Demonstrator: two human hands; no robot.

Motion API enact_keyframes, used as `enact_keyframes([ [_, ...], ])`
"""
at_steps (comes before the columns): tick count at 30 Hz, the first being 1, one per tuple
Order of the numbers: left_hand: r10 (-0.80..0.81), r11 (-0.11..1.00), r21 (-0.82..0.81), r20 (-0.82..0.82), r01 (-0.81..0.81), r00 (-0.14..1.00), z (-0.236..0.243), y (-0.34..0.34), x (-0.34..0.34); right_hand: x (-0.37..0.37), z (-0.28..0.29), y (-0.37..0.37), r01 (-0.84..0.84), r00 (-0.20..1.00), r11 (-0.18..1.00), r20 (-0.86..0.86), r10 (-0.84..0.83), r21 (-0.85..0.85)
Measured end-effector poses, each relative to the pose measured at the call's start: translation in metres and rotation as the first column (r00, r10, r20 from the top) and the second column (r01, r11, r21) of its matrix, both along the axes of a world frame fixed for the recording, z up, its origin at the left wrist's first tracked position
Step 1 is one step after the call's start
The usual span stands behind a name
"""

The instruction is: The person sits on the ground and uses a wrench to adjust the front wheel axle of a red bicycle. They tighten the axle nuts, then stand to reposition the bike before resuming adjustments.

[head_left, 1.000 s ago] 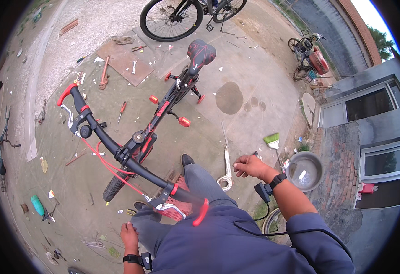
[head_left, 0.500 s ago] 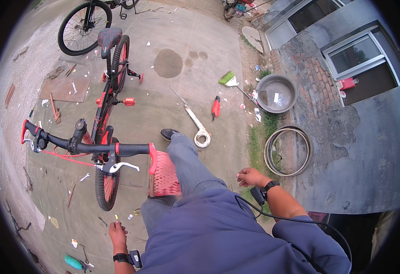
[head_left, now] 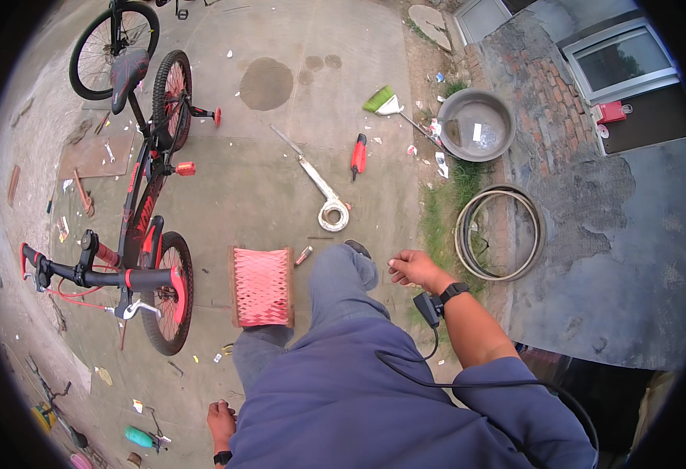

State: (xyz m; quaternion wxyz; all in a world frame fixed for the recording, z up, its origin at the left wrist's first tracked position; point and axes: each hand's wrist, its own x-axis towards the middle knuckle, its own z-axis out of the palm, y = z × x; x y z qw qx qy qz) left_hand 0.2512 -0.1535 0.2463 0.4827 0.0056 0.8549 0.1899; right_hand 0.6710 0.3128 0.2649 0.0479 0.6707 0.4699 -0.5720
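Note:
My right hand (head_left: 413,268) hangs beside my right leg with its fingers curled in, and nothing shows in it. At the lower edge, my left hand (head_left: 220,422) hangs low with bent fingers, partly hidden by my side, and no object shows in it. A low stool with a pink woven seat (head_left: 262,287) stands just ahead of my left leg. To the left is a black and red bicycle (head_left: 141,203) with training wheels; neither hand touches it. A small tube-like item (head_left: 304,255) lies on the ground between the stool and my right leg.
Ahead lie a white ring-ended tool (head_left: 333,213) and a red-and-black hand tool (head_left: 359,156). A green broom (head_left: 382,101), grey basin (head_left: 477,125) and bicycle tyres (head_left: 498,233) line the wall at right. Another bicycle (head_left: 114,51) stands far left. Small tools and scraps litter the ground.
My view has shifted forward and right, so the bicycle sits farther left and the whole stool seat shows. My right leg has moved, and both hands hang slightly differently.

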Motion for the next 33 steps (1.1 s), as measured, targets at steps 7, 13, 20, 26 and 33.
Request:
enact_keyframes([
  [7, -0.088, 0.975, -0.203, -0.006, 0.085, 0.996, 0.025, 0.061, 0.095, 0.141, -0.07, 0.069, 0.145, 0.989, 0.969, -0.009, -0.149, -0.202],
  [13, -0.144, 0.948, -0.275, 0.07, 0.158, 0.987, 0.072, 0.239, 0.199, 0.299, -0.077, 0.104, 0.377, 0.926, 0.886, 0.088, -0.367, -0.271],
  [20, -0.121, 0.939, -0.315, 0.068, 0.136, 0.99, 0.075, 0.282, 0.246, 0.383, -0.072, 0.136, 0.452, 0.892, 0.84, 0.156, -0.424, -0.301],
  [26, -0.104, 0.939, -0.319, 0.105, 0.132, 0.989, 0.072, 0.299, 0.288, 0.422, -0.093, 0.145, 0.17, 0.985, 0.969, 0.058, -0.162, -0.179],
  [33, -0.01, 0.954, -0.297, 0.117, 0.044, 0.993, 0.048, 0.263, 0.325, 0.396, -0.073, 0.184, 0.183, 0.982, 0.968, 0.072, -0.172, -0.171],
])
